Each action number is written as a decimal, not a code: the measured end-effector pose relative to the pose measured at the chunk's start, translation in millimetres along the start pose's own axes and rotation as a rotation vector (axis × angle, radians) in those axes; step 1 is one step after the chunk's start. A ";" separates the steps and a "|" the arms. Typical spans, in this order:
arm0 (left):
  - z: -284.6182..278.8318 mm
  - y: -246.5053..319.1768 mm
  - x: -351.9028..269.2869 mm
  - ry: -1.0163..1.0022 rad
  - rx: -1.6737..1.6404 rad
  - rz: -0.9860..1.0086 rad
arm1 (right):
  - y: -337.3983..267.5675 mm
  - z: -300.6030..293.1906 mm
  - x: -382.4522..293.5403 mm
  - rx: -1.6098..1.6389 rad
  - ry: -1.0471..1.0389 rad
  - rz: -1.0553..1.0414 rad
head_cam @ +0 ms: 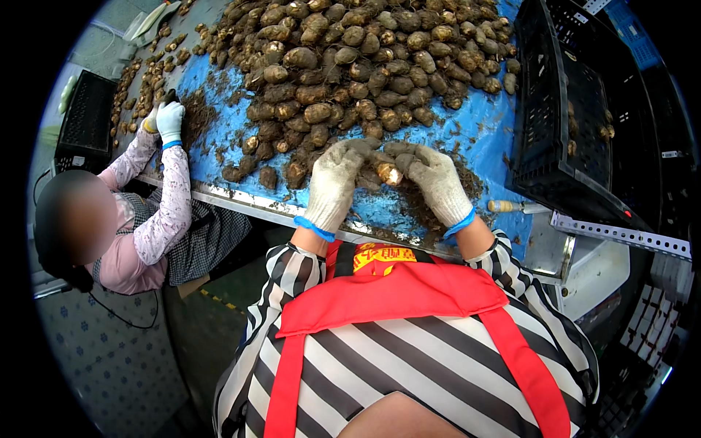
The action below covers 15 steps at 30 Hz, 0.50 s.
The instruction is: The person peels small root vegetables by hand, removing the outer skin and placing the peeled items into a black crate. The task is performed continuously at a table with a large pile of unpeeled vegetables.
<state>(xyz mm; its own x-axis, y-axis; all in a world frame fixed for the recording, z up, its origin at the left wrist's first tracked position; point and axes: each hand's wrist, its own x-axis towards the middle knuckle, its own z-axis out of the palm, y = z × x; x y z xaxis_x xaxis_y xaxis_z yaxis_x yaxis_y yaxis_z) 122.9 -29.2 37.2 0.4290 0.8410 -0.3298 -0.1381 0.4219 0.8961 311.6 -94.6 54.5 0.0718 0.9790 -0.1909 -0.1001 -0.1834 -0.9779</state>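
My left hand [340, 178], in a soiled whitish knit glove, grips a small brown taro corm [389, 173] from its left side. The fingers of my right hand [430, 174], gloved the same way, close on the corm's right side. Its pale, scraped-looking end faces me. Both hands are just above the near edge of the table. Beyond them a large heap of earthy taro corms [334, 71] lies on a blue plastic sheet [482, 131]. Loose root fibres and soil are scattered under and beside my right hand.
At left a co-worker [159, 219] in gloves works over small corms. A black plastic crate [547, 109] stands tilted at right with a few corms inside. A wooden-handled knife [506, 206] lies near it, by a perforated metal bar [619, 238] and a white basin [599, 274].
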 end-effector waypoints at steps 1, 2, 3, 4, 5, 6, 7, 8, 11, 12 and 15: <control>-6.7 -6.4 1.6 -0.064 0.196 0.166 | -1.3 1.4 -0.5 0.000 -0.004 -0.001; -9.5 -12.0 -0.2 -0.098 0.296 0.247 | -3.8 3.2 -0.9 0.089 0.047 0.095; -7.9 -12.0 -2.9 -0.128 0.390 0.332 | -5.5 4.4 -1.6 0.176 0.101 0.192; 9.5 3.8 -15.0 -0.131 0.408 0.234 | -6.1 4.0 -2.8 0.175 0.108 0.194; 19.1 11.6 -20.2 -0.134 0.427 0.135 | -6.6 3.7 -4.9 -0.027 0.120 0.128; 17.9 9.2 -20.7 -0.138 0.697 0.232 | -8.2 4.8 -7.3 -0.229 0.123 0.059; 20.5 8.6 -22.7 -0.137 0.697 0.232 | -4.7 4.5 -7.9 -0.229 0.122 0.059; 25.1 7.3 -25.0 -0.109 0.711 0.236 | 2.4 3.7 -8.1 -0.246 0.137 -0.009; 26.6 9.1 -26.0 -0.086 0.764 0.255 | -0.3 2.0 -10.2 -0.269 0.122 -0.027; 27.1 13.8 -27.7 -0.093 0.767 0.210 | -4.4 2.0 -11.0 -0.277 0.094 0.023; 26.6 12.2 -27.4 -0.076 0.776 0.169 | -16.2 2.3 -15.5 -0.390 0.064 -0.052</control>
<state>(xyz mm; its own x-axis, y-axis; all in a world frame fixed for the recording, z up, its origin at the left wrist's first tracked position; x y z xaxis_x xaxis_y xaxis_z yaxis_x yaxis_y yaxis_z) 133.2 -56.1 65.1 0.5214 0.8351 -0.1753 0.4423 -0.0888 0.8925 309.8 -106.6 73.5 0.1294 0.9826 -0.1332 0.2890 -0.1659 -0.9428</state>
